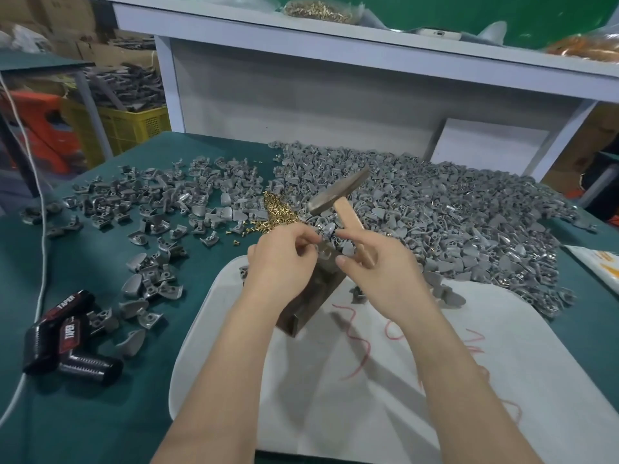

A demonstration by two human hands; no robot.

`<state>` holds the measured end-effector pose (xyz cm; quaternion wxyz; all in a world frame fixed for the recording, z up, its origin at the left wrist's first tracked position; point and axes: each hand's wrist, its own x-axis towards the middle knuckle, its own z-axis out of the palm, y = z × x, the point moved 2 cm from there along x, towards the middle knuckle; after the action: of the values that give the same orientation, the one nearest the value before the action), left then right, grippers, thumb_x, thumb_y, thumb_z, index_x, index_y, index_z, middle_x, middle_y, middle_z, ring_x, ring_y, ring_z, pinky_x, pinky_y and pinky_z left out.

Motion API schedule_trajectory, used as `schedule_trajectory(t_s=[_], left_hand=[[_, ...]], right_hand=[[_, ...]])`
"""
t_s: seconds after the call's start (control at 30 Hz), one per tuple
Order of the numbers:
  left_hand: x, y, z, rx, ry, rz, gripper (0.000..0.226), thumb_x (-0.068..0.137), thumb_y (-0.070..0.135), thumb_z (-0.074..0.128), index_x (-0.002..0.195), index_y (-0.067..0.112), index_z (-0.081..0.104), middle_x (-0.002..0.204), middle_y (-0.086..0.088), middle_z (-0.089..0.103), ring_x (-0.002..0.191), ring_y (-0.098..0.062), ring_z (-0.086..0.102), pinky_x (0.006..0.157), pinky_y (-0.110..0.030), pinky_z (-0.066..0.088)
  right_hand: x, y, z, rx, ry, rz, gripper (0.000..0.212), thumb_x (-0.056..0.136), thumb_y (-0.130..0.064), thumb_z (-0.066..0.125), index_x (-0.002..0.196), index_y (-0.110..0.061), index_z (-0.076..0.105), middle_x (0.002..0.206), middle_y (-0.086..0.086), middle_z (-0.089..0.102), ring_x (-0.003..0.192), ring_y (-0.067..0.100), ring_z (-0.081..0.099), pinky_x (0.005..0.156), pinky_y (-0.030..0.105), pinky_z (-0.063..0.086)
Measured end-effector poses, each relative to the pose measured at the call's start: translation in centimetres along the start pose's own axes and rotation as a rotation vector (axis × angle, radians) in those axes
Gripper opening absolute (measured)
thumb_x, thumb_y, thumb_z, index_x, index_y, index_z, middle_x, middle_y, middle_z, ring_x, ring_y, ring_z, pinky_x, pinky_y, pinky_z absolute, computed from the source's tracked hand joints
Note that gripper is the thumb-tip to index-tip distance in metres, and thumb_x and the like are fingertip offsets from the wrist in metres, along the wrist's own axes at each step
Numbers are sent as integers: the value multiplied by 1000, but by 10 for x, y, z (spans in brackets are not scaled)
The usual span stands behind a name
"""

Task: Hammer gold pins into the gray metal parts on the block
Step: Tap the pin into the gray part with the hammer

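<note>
Step in hand: seating. My left grip (281,256) is pinching the small gray metal part (326,251) atop the dark rectangular block (311,296) on the green counter (134,413). My right grip (378,272) is clamping the wooden-handled hammer (338,192), head raised. Next move, I judge: clearing fingertips, striking squarely.

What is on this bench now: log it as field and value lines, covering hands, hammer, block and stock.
left hand: pinches at the gray part atop the block
right hand: holds the hammer by its wooden handle, head clear of the block
gold pins: loose heap behind the hands
loose parts: large heap at right, scattered at left
white sheet: under the block
</note>
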<state>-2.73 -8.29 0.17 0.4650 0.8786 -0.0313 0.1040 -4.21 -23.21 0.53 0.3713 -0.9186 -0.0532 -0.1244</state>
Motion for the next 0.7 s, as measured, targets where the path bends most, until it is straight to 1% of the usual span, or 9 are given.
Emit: schedule_trajectory(t_s=[0.1, 0.2, 0.27, 0.4, 0.47, 0.53, 0.6, 0.67, 0.7], left_hand=[[0, -3, 2, 33, -21, -1, 29, 89, 11, 53, 76, 36, 59, 92, 6, 69, 98, -20, 61, 99, -41, 42], [2, -5, 6, 11, -15, 13, 23, 90, 9, 53, 88, 29, 64, 96, 4, 69, 97, -19, 62, 95, -39, 47], [2, -5, 8, -44, -1, 28, 16, 89, 9, 57, 92, 23, 62, 92, 5, 67, 93, -15, 62, 92, -37, 50], [2, -3, 10, -101, -18, 51, 15, 87, 6, 60, 89, 21, 59, 91, 5, 66, 93, -13, 64, 91, -30, 51], [1, -2, 10, -104, -69, 58, 17, 86, 5, 60, 95, 19, 63, 94, 4, 66, 97, -13, 64, 93, -27, 50], [-1, 0, 11, -56, -128, 89, 23, 86, 8, 60, 105, 17, 67, 99, 1, 69, 99, -14, 63, 94, -32, 49], [-2, 2, 11, 25, -181, 140, 28, 85, 9, 57, 109, 19, 68, 95, -1, 70, 91, -16, 63, 85, -31, 50], [-4, 2, 12, 101, -231, 188, 30, 84, 7, 52, 103, 22, 70, 77, -3, 66, 71, -15, 57, 69, -28, 45], [-4, 2, 11, 122, -240, 202, 31, 84, 5, 51, 102, 22, 70, 74, -4, 63, 68, -16, 54, 66, -28, 42]], right_hand=[[0, -2, 8, -51, -8, 34, 23, 83, -30, 68, 104, -38, 68, 101, -6, 67, 93, 13, 60, 81, 30, 48], [0, -2, 14, -56, -7, 66, 11, 84, -30, 67, 95, -32, 71, 100, -7, 70, 95, 13, 63, 80, 28, 48], [-1, -3, 17, -115, 10, 69, 12, 86, -32, 64, 96, -30, 71, 101, -7, 69, 93, 16, 62, 73, 25, 44], [-3, -6, 16, -206, 42, 47, 13, 88, -34, 61, 92, -29, 72, 97, -1, 68, 89, 23, 61, 65, 27, 40], [-3, -6, 16, -207, 50, 35, 13, 88, -32, 60, 92, -27, 72, 95, 1, 68, 89, 25, 61, 66, 29, 43], [-3, -5, 16, -212, 46, 41, 16, 88, -28, 58, 97, -27, 71, 99, 2, 69, 93, 27, 61, 71, 32, 47], [-4, -4, 16, -211, 48, 48, 19, 88, -27, 57, 100, -27, 71, 102, 2, 69, 96, 28, 62, 73, 32, 49], [-4, -3, 16, -200, 54, 56, 17, 88, -29, 58, 98, -30, 71, 99, 0, 69, 92, 26, 62, 70, 31, 47], [-4, -3, 16, -196, 53, 59, 16, 88, -31, 58, 97, -31, 71, 97, -1, 69, 90, 25, 61, 68, 30, 46]])
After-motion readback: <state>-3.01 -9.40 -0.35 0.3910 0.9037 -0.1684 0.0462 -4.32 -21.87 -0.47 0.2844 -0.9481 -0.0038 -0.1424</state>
